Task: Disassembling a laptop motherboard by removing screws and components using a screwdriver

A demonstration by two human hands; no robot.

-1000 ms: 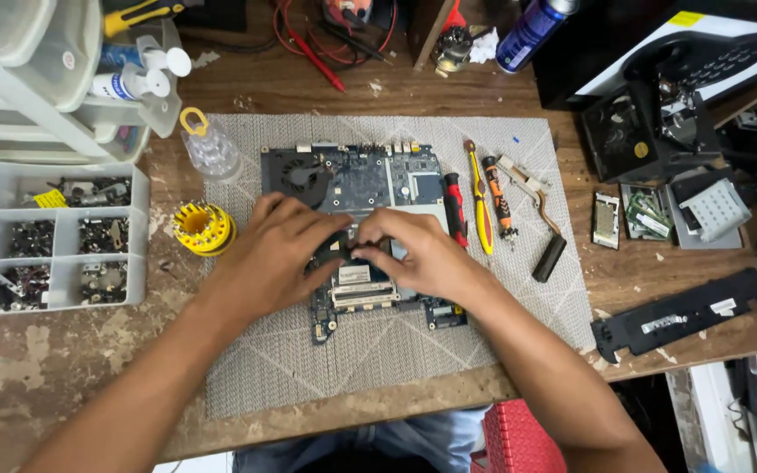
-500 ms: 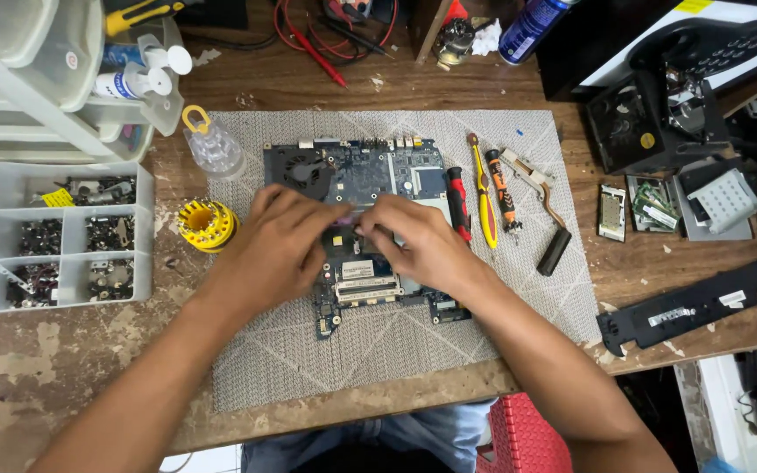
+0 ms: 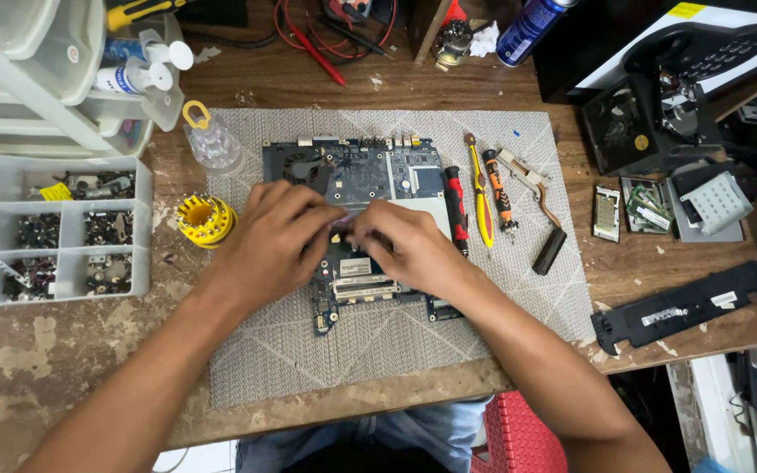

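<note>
Left hand (image 3: 275, 241) palm down on the dark blue laptop circuit board (image 3: 357, 180), fingers curled toward centre, tips pinching at a small pale strip (image 3: 346, 221) mid-board. Right hand (image 3: 406, 245) mirrored from the other side, fingertips meeting the left's at the same strip. Grip narrow on both; can't tell whether the strip is actually clamped or just pressed.

Board flat on the grey woven work mat (image 3: 378, 342), roughly centred in the mat's upper half, long edge parallel to the desk's far side. Upper half of board visible, lower middle hidden under the hands; a silver slot connector (image 3: 363, 285) showing just below the wrists.

Just right of board, on the mat: red-and-black screwdriver (image 3: 456, 210), yellow-handled screwdriver (image 3: 480, 200), orange-and-black screwdriver (image 3: 498, 189), all roughly parallel. Beyond those, copper heat pipe with black end block (image 3: 547, 229).

Left of board: yellow round bit holder (image 3: 204, 219) at mat edge, clear plastic squeeze bottle with yellow ring cap (image 3: 212, 140) above it. Further left, clear compartmented parts tray (image 3: 54, 229) with small dark parts, on the worn wooden desk (image 3: 37, 359).

Right, off the mat: small green circuit modules (image 3: 641, 206), long black plastic trim strip (image 3: 681, 307), black fan housing (image 3: 633, 131). Far edge: blue spray can (image 3: 532, 28), red probe leads (image 3: 313, 39).
</note>
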